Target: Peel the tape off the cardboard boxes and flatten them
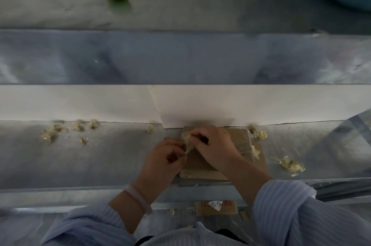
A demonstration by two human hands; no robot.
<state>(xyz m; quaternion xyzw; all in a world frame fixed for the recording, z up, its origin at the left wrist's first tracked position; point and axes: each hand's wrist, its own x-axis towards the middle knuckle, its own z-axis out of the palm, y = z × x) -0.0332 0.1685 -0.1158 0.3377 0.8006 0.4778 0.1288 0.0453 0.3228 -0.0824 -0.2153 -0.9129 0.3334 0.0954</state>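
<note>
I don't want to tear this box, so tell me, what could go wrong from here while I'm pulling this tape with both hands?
Both the left hand and right hand pinch the crumpled tape, so nothing plainly pins the cardboard; a hard pull could lift or slide it. The tape might also strip the cardboard's surface. A strip at its right edge looks still stuck and could be missed.
</note>
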